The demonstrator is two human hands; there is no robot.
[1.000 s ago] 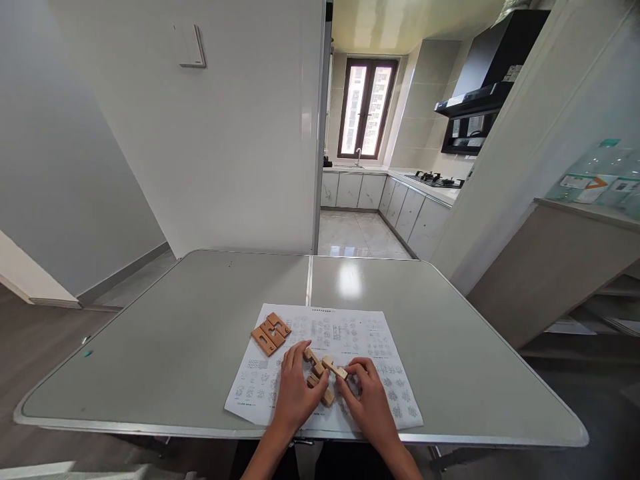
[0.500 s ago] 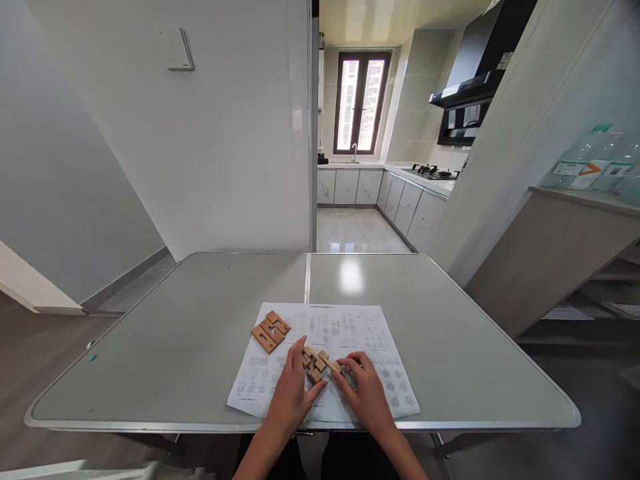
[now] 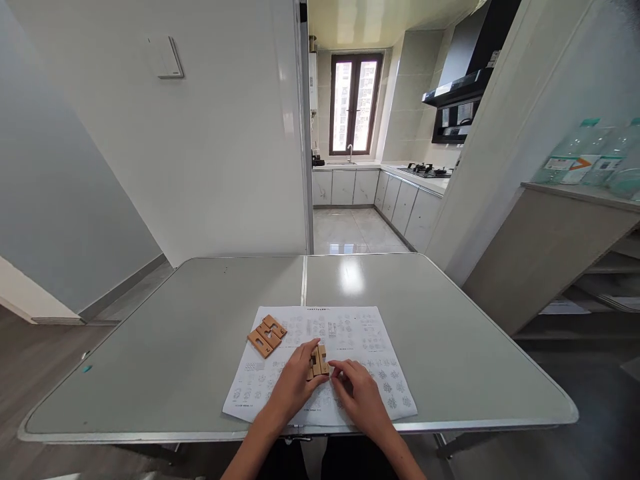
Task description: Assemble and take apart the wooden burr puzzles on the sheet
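Several light wooden puzzle blocks (image 3: 320, 361) stand pressed together on a printed sheet (image 3: 350, 333) near the table's front edge. My left hand (image 3: 295, 379) is wrapped round their left side, fingers behind and thumb along the near side, hiding part of them. At their right end is my right hand (image 3: 359, 395), its fingers bent and slightly apart. The right index fingertip is at the blocks' edge; whether it presses on them I cannot tell. Brown flat wooden puzzle pieces (image 3: 267, 335) with cut-out slots and numbers lie together on the sheet's upper left.
The grey folding table (image 3: 165, 353) has a metal rim and a seam across its middle. A small green bit (image 3: 87, 369) lies at its left edge. Plastic bottles (image 3: 580, 157) stand on a shelf unit (image 3: 565, 260) at right. Beyond is a kitchen with a stove (image 3: 426, 171).
The loosely spread light blocks are now drawn together in a compact group. My right hand no longer holds a separate stick out to the right. The view has shifted slightly.
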